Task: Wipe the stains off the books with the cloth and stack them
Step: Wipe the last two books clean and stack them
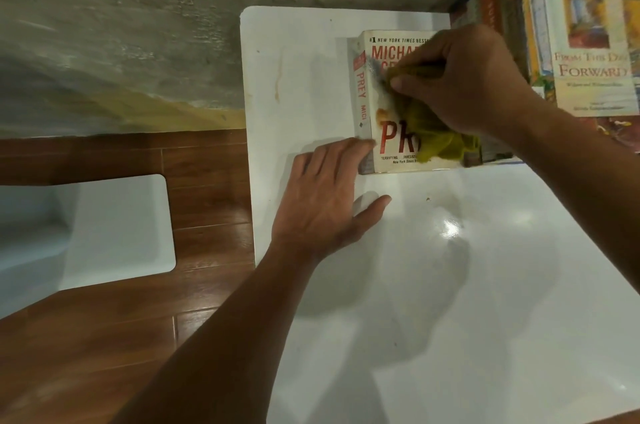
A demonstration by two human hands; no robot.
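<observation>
The right hand (464,77) has its fingers clamped on the green cloth (440,136), rubbing the paperback (388,104) on the white bench (450,285). The left hand (329,201), fingers spread flat, only braces the spine (lightly), so hard strokes may skid the book or smear the orange stain (382,115).

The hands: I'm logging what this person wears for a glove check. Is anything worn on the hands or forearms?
Nothing shows. The left hand and the right hand are bare, without gloves, rings, watch or bands, and both forearms are uncovered, with no sleeve in view.
</observation>
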